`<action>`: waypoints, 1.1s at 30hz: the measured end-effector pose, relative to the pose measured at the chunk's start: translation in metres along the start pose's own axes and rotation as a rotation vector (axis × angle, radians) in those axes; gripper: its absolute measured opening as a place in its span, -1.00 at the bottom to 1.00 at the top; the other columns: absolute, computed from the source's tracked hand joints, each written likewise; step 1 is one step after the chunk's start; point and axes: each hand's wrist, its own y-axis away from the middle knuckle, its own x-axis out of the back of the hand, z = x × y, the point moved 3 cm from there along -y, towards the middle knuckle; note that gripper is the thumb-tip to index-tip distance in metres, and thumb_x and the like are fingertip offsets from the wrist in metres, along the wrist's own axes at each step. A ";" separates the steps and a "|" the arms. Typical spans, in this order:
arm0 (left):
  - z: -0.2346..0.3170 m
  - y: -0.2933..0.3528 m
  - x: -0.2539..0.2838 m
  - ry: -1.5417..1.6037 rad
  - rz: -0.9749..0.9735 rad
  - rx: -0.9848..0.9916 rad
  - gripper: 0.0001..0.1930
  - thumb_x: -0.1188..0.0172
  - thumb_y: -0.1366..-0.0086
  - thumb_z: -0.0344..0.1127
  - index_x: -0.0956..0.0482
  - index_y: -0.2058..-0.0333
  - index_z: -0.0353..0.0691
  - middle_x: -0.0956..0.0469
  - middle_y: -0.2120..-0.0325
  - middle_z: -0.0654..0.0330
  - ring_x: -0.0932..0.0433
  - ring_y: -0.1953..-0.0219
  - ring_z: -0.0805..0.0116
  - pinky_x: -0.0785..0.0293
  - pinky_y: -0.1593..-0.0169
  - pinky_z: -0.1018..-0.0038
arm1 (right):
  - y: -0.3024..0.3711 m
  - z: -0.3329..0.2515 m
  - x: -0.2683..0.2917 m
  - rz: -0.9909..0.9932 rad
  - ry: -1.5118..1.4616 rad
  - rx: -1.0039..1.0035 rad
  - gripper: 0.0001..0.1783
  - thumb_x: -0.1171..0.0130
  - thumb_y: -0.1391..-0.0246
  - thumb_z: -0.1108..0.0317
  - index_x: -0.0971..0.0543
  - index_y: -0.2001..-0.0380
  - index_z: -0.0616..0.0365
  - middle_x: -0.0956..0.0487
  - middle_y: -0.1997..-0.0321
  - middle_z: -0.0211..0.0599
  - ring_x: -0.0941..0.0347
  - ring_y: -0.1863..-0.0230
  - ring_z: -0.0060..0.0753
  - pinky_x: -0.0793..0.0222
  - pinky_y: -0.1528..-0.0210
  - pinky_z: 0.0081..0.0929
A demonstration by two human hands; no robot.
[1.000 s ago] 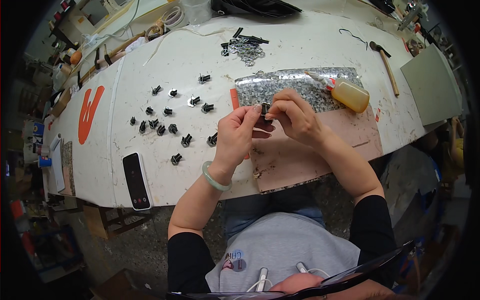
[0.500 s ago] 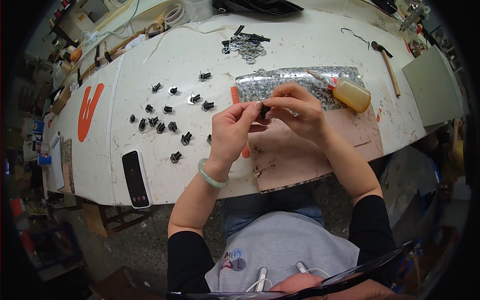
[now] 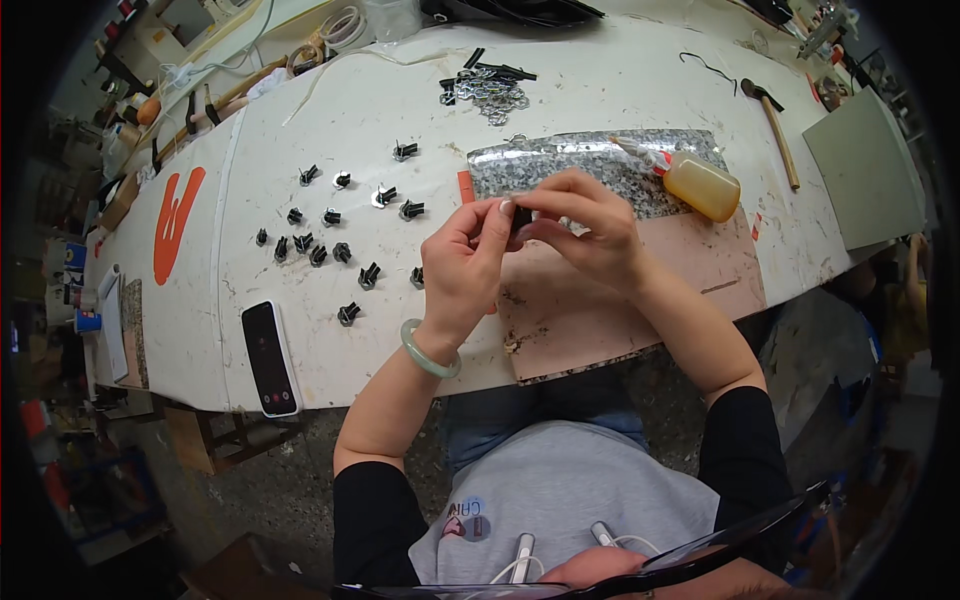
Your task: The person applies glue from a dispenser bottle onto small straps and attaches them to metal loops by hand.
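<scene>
Two hands (image 3: 535, 240) pinching one small black part (image 3: 519, 218), amber-filled squeeze bottle (image 3: 692, 180) nearby.

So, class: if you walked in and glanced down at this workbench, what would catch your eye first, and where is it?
First, the left hand and right hand, meeting over the pink mat at the table's near edge and pinching a small black part between their fingertips. Next, the scatter of small black clips on the white table to the left, and the yellow glue bottle lying to the right.
</scene>
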 end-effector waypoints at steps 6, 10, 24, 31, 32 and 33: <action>-0.001 -0.003 0.001 0.163 -0.015 0.140 -0.72 -0.05 -0.31 -0.27 -0.50 0.27 -0.45 -0.56 0.45 0.14 -0.57 0.43 0.45 -0.58 0.30 0.55 | 0.003 0.001 0.002 -0.025 0.094 0.207 -0.63 -0.24 0.20 0.67 -0.60 0.24 0.10 -0.48 0.34 -0.31 -0.47 0.40 -0.43 -0.45 0.40 -0.56; -0.002 -0.001 0.001 0.149 0.020 0.084 -0.75 -0.08 -0.29 -0.30 -0.51 0.28 -0.44 -0.56 0.47 0.15 -0.56 0.44 0.49 -0.55 0.32 0.59 | 0.001 -0.004 0.000 -0.024 0.052 0.164 -0.68 -0.24 0.19 0.66 -0.60 0.29 0.12 -0.49 0.35 -0.31 -0.48 0.39 -0.42 -0.47 0.37 -0.55; 0.000 -0.006 0.005 0.228 -0.148 0.210 -0.84 -0.18 -0.21 -0.39 -0.53 0.30 -0.39 -0.57 0.44 0.19 -0.55 0.42 0.52 -0.53 0.30 0.62 | 0.001 -0.003 0.007 0.006 0.055 0.233 -0.73 -0.25 0.25 0.67 -0.60 0.40 0.13 -0.50 0.39 -0.32 -0.48 0.41 -0.43 -0.43 0.46 -0.56; 0.006 -0.006 0.003 0.149 -0.108 0.152 -0.80 -0.13 -0.25 -0.31 -0.51 0.24 -0.33 -0.57 0.41 0.21 -0.55 0.39 0.52 -0.53 0.32 0.60 | -0.003 -0.004 0.008 -0.036 0.135 0.329 -0.76 -0.25 0.29 0.65 -0.58 0.46 0.14 -0.49 0.39 -0.32 -0.48 0.42 -0.36 -0.44 0.45 -0.52; 0.006 -0.006 0.002 0.150 -0.121 0.211 -0.79 -0.12 -0.26 -0.29 -0.50 0.22 -0.33 -0.57 0.40 0.22 -0.55 0.38 0.52 -0.53 0.33 0.60 | -0.003 -0.004 0.008 -0.037 0.138 0.332 -0.76 -0.25 0.29 0.65 -0.58 0.46 0.14 -0.49 0.39 -0.32 -0.48 0.42 -0.36 -0.44 0.45 -0.52; 0.006 -0.006 0.002 0.152 -0.122 0.206 -0.79 -0.12 -0.26 -0.29 -0.50 0.22 -0.33 -0.57 0.40 0.22 -0.55 0.38 0.52 -0.53 0.33 0.60 | -0.003 -0.002 0.008 -0.034 0.152 0.320 -0.76 -0.26 0.29 0.64 -0.58 0.45 0.14 -0.49 0.39 -0.32 -0.48 0.43 -0.37 -0.44 0.46 -0.53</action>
